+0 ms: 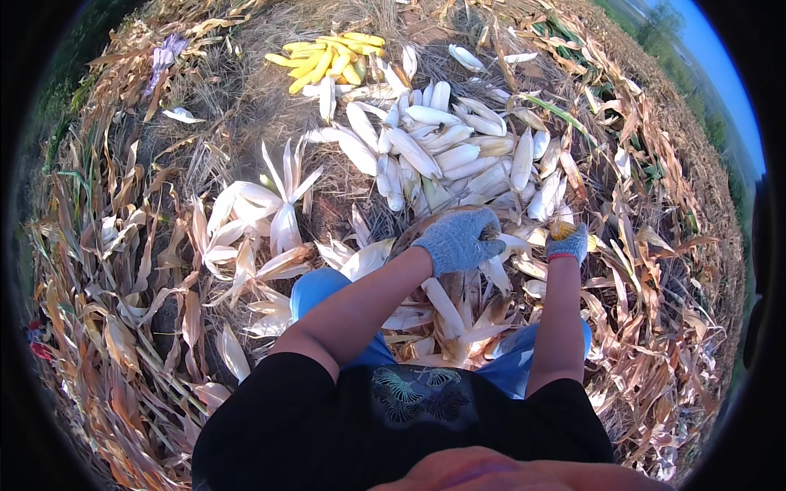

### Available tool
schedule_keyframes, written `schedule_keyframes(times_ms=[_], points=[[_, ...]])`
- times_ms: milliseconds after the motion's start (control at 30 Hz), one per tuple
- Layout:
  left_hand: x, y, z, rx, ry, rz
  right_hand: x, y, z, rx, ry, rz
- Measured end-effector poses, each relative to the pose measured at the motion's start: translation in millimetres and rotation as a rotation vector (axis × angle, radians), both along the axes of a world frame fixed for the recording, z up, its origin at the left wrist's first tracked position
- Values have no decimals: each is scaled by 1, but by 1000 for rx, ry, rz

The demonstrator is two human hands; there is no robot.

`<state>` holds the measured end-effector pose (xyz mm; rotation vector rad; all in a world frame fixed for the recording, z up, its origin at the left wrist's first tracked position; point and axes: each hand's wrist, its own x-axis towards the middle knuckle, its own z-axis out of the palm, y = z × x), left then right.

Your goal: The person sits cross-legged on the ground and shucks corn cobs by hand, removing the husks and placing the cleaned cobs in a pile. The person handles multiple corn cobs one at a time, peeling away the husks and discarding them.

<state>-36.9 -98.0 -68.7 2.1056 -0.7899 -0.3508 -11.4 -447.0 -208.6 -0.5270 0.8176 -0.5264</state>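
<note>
My left hand (460, 240), in a grey-blue knit glove, has its thumb and fingers closed around a small dark tuft of dry corn husk or silk (490, 232). To its right, my right hand (568, 244), in a like glove with a red cuff edge, grips a partly bared ear of corn (561, 231) whose yellow kernels show above the fingers. Beyond both hands lies a heap of ears in pale husks (442, 144). Peeled husks (443, 307) lie between my knees, below the left hand.
A small pile of bare yellow ears (328, 58) lies at the far left of the heap. Opened husks (264, 212) are strewn to my left. Dry stalks and leaves (141, 301) cover the ground on the left, with more leaves (645, 294) on the right.
</note>
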Motion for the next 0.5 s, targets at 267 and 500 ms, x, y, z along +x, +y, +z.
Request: schedule_keyframes(times_ms=[267,500], points=[[40,25,-13,-1049,787,593,8,176,162,-736,-625,769],[47,42,-4,-1405,823,511,-33,213,165,-1434,-351,885]])
